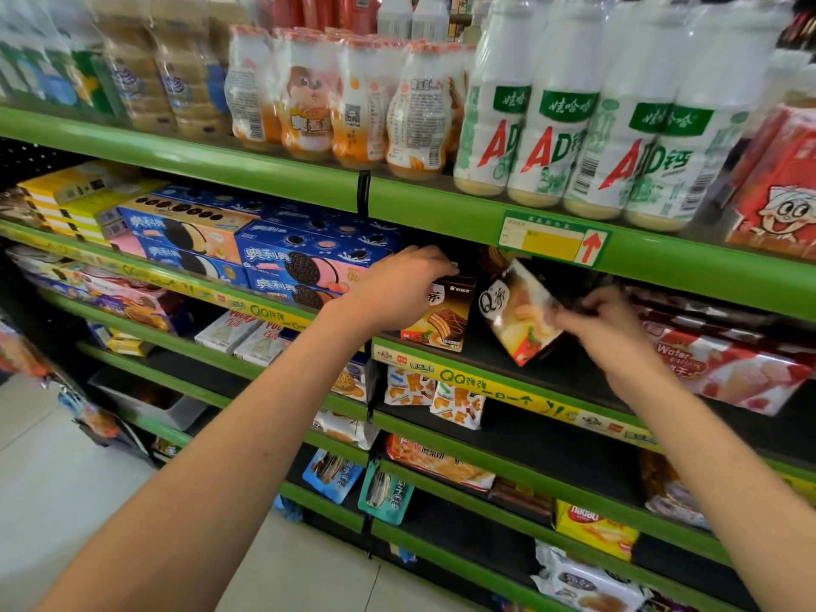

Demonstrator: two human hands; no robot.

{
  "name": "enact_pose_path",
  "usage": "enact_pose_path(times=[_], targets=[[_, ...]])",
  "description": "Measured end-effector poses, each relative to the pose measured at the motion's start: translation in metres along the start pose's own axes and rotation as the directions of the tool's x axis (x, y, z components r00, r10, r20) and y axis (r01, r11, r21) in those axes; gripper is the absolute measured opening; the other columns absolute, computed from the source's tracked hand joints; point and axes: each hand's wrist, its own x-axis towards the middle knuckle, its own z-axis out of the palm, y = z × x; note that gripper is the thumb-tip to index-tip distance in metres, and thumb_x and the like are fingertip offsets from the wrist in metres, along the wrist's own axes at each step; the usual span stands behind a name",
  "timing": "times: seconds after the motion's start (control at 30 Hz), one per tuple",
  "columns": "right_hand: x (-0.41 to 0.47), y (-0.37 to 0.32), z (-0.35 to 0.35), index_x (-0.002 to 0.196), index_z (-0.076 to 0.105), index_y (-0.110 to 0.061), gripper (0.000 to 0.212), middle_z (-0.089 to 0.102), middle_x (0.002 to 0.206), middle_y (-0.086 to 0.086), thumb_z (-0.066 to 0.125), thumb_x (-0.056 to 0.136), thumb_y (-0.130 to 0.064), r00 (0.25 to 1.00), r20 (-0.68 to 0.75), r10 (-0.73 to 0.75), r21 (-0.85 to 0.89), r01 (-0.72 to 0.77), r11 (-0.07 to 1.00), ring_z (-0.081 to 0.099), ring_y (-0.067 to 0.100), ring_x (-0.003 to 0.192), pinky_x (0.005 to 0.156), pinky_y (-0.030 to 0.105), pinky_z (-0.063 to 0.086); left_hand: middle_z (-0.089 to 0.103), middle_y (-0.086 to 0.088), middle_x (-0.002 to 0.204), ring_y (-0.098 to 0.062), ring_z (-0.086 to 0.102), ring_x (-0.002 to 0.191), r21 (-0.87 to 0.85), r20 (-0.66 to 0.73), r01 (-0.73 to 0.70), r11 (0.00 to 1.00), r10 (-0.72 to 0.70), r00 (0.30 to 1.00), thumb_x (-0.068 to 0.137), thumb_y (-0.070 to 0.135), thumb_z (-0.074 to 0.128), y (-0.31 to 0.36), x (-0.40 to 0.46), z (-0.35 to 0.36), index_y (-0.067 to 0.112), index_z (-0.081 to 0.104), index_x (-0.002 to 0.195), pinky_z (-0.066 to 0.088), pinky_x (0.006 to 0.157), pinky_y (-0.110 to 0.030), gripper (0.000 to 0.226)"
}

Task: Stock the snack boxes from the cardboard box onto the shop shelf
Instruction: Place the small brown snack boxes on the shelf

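The left hand (404,282) holds the top of a brown box (441,318); the right hand (600,324) pinches a tilted box (519,313) beside it.

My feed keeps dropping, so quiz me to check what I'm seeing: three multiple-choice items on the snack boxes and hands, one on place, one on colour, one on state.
1. Where does the brown snack box stand?
A. On the top shelf among the bottles
B. On the shelf right of the blue cookie boxes
C. On the floor

2. What colour are the shelf edges?
A. Green
B. Red
C. White

3. How is the white snack box in the right hand?
A. Lying flat
B. Upright and square
C. Tilted

Answers: 1 B, it stands beside the blue cookie boxes, with the left hand on its top. 2 A, every edge rail is green. 3 C, it leans over on one lower corner while the fingers hold its right edge.
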Motion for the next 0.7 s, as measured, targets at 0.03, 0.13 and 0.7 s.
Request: enact_pose_path(times=[0.03, 0.13, 0.7], targets=[[-0.003, 0.007, 0.001, 0.111, 0.046, -0.022, 0.06, 0.055, 0.11, 0.002, 0.085, 0.066, -0.031, 0.998, 0.06, -0.001, -0.003, 0.001, 1.0, 0.053, 0.016, 0.091, 0.079, 0.037, 0.045, 0.049, -0.003, 0.141, -0.026, 0.044, 0.128, -0.004, 0.003, 0.003, 1.0, -0.003, 1.0, 0.089, 0.001, 0.05, -0.001, 0.001, 0.0, 0.021, 0.051, 0.14, 0.041, 0.104, -0.043, 0.055], [0.005, 0.009, -0.007, 0.14, 0.036, -0.029, 0.09, 0.05, 0.118, -0.001, 0.084, 0.065, -0.016, 0.976, 0.217, -0.002, -0.129, 0.031, 0.991, 0.053, 0.015, 0.101, 0.083, 0.032, 0.042, 0.049, -0.002, 0.142, -0.025, 0.042, 0.13, -0.016, -0.003, 0.011, 1.0, -0.011, 1.0, 0.09, 0.001, 0.049, -0.003, 0.002, 0.0, 0.022, 0.051, 0.14, 0.04, 0.104, -0.04, 0.054], [0.003, 0.016, 0.034, 0.129, 0.052, -0.026, 0.078, 0.066, 0.117, -0.007, 0.091, 0.062, -0.019, 0.887, 0.462, -0.031, -0.137, 0.106, 0.985, 0.062, 0.011, 0.108, 0.097, 0.031, 0.046, 0.048, -0.008, 0.143, -0.029, 0.042, 0.131, -0.032, -0.087, -0.068, 0.997, 0.065, 0.994, 0.091, 0.018, 0.054, 0.023, -0.011, 0.007, 0.018, 0.045, 0.144, 0.031, 0.112, -0.042, 0.054]])
